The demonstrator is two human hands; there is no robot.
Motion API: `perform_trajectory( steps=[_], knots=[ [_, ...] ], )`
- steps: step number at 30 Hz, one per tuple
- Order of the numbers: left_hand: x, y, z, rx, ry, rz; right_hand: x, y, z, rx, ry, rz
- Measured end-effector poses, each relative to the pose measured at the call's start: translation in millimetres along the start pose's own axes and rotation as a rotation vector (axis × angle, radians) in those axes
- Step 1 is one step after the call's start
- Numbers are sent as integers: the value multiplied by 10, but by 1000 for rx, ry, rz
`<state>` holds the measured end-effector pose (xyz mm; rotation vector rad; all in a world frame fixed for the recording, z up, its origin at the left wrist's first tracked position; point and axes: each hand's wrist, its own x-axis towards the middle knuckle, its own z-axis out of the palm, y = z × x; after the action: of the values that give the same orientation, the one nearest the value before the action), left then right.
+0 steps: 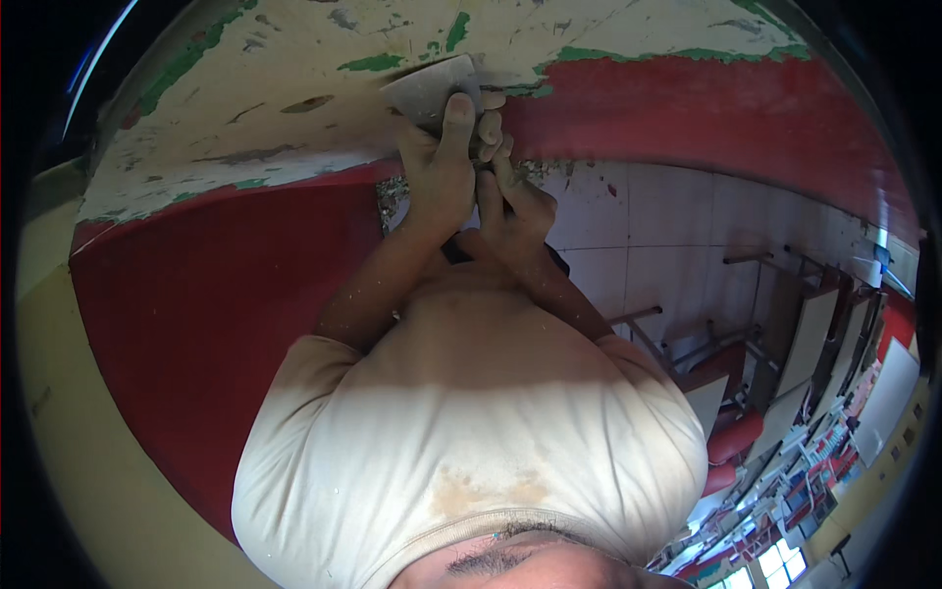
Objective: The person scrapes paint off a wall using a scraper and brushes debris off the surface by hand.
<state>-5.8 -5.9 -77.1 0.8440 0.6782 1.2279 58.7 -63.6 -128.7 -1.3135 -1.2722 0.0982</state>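
A wide metal scraper blade (430, 92) lies against a partly stripped wall (316, 96), just left of the edge of the red paint. My left hand (440, 173) grips the scraper, its thumb laid along the blade. Beside it, my right hand (519, 195) has its fingers curled at the tool's right side. The handle is mostly hidden by both hands. Cream undercoat shows on the wall, with green paint remnants (372, 63), grey scuffs and ragged edges. Red paint (684, 110) still covers the wall to the right.
Paint flakes (394, 195) litter the floor along the wall's foot. Pale floor tiles (589, 213) stretch to the right. Desks and chairs (736, 353) are crowded there, metal legs sticking out. At left, a red-painted wall section (235, 294) stands close to my left arm.
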Motion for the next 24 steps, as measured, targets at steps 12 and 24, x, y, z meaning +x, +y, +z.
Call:
perform_trajectory(
  steps=[12, 24],
  knots=[
    [163, 356, 363, 78, -135, 65, 229, -184, -152, 2, 6, 0],
    [301, 496, 538, -20, -257, 89, 427, -321, -193, 55, 88, 11]
  ],
)
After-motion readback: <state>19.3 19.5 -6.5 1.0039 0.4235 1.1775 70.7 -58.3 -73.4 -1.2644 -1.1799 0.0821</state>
